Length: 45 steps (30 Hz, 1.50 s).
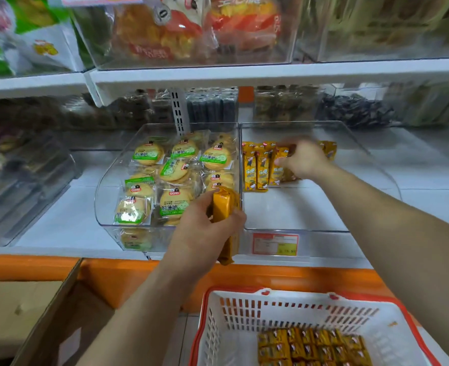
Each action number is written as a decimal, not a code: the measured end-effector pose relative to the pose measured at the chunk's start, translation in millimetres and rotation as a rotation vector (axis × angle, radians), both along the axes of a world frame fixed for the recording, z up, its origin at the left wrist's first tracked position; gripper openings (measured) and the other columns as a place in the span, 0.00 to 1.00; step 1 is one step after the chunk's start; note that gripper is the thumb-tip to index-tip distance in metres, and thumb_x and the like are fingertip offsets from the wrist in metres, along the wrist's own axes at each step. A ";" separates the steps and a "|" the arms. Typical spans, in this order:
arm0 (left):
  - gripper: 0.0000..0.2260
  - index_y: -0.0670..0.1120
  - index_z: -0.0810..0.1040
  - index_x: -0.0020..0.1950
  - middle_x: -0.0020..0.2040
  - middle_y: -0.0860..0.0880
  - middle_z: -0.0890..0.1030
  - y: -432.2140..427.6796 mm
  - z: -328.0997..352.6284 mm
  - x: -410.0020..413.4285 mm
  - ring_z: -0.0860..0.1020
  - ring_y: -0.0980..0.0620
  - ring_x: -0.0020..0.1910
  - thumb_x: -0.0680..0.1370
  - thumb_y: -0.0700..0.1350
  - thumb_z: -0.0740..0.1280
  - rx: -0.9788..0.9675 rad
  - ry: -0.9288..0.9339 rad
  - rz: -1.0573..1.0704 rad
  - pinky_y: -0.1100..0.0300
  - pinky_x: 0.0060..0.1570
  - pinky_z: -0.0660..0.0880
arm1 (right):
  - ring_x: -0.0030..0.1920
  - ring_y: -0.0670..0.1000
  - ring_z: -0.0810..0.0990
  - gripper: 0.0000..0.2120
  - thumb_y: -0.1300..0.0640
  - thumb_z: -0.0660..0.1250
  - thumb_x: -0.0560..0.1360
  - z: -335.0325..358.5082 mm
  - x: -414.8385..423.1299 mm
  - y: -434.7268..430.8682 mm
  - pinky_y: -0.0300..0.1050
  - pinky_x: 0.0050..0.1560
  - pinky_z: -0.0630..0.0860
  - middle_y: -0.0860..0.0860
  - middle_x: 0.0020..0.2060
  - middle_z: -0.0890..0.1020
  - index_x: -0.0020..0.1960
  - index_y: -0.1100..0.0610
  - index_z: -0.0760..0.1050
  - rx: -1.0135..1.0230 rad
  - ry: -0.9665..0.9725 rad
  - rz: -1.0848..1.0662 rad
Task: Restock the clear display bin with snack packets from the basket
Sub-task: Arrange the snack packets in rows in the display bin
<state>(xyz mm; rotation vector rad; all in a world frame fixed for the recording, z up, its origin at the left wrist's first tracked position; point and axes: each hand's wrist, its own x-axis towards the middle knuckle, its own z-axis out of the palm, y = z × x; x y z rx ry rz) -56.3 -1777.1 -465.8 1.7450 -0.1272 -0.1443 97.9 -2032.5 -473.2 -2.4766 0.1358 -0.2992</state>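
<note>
While left hand (205, 225) grips packets (222, 204), biscuits (176, 167) lie beside.

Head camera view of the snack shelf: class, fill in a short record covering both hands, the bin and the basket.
Left hand: grips a stack of yellow packets at the shelf front
Right hand: inside the clear display bin, grips the end packet of the row; blurred
Bin contents: row at the back, front floor bare
Basket: white, red rim, loose packets on its floor
Neighbouring bin: filled with biscuit packets
</note>
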 end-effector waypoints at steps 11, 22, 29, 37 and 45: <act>0.18 0.47 0.75 0.66 0.48 0.54 0.87 -2.3 1.6 -0.3 0.86 0.56 0.45 0.77 0.44 0.73 -0.102 -0.001 0.020 0.63 0.38 0.82 | 0.53 0.57 0.79 0.25 0.48 0.75 0.72 3.7 -10.4 10.5 0.46 0.50 0.74 0.55 0.51 0.81 0.64 0.59 0.74 -0.073 0.001 -0.048; 0.03 0.52 0.86 0.50 0.44 0.46 0.86 -28.2 14.1 -30.9 0.84 0.41 0.50 0.79 0.47 0.72 -0.058 -0.062 -0.078 0.40 0.55 0.81 | 0.40 0.54 0.85 0.09 0.63 0.68 0.78 32.6 -229.0 36.4 0.43 0.36 0.80 0.55 0.45 0.84 0.53 0.51 0.81 0.782 0.087 0.227; 0.07 0.57 0.85 0.49 0.42 0.55 0.86 -50.8 17.6 -65.4 0.83 0.58 0.41 0.74 0.47 0.77 0.027 -0.211 -0.191 0.64 0.40 0.79 | 0.41 0.56 0.86 0.09 0.50 0.67 0.78 32.1 -263.5 41.0 0.47 0.33 0.79 0.55 0.43 0.85 0.53 0.53 0.79 0.945 0.183 0.132; 0.16 0.58 0.79 0.61 0.51 0.59 0.81 -59.1 6.7 -80.2 0.82 0.56 0.43 0.74 0.53 0.77 0.125 -0.177 -0.182 0.56 0.42 0.83 | 0.42 0.50 0.85 0.10 0.52 0.71 0.76 31.2 -264.1 18.6 0.42 0.36 0.77 0.54 0.42 0.86 0.55 0.54 0.80 0.949 0.216 0.195; 0.05 0.54 0.81 0.53 0.46 0.61 0.84 -44.5 4.8 -68.9 0.84 0.56 0.41 0.78 0.48 0.73 0.122 -0.087 -0.213 0.64 0.39 0.80 | 0.51 0.59 0.85 0.18 0.62 0.67 0.74 19.2 -252.3 3.5 0.46 0.43 0.81 0.59 0.52 0.85 0.64 0.57 0.77 1.289 0.161 0.235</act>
